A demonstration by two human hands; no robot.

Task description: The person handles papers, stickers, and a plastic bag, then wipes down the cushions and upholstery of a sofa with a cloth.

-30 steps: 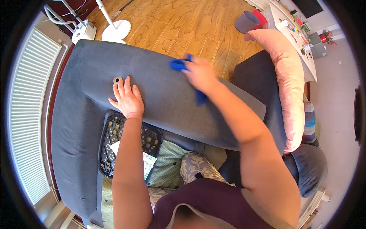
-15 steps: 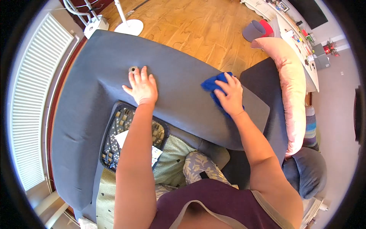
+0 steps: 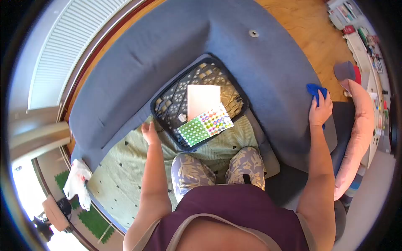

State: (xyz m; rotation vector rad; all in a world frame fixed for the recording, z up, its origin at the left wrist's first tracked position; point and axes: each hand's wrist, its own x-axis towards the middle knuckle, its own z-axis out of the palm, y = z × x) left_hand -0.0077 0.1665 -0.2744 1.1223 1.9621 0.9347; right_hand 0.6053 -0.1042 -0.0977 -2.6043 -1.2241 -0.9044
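My right hand [image 3: 321, 109] rests on a blue cloth [image 3: 317, 89], on the far right part of the grey sofa's chaise [image 3: 276, 71]. The cloth bunches out past my fingertips and beneath the hand. My left hand [image 3: 149, 131] is low over the seat, fingers curled, at the edge of a green blanket [image 3: 121, 167]. What lies inside those fingers is hidden. Just to its right sits a black latticed tray [image 3: 167, 94]. On the tray lie a pale sheet [image 3: 201, 98], a patterned card [image 3: 207, 124] and a small white object [image 3: 182, 117].
A round metal disc [image 3: 253, 33] is set in the chaise surface. A long pink pillow [image 3: 360, 121] lines the right side. At left are a radiator [image 3: 71, 62] and a white plastic bag [image 3: 78, 182]. Grey and red bins [image 3: 344, 71] stand on the wooden floor.
My view has turned left and down. My left hand has moved from the chaise, beside the disc, to the blanket beside the tray. My right hand stays with the cloth, farther right in view.
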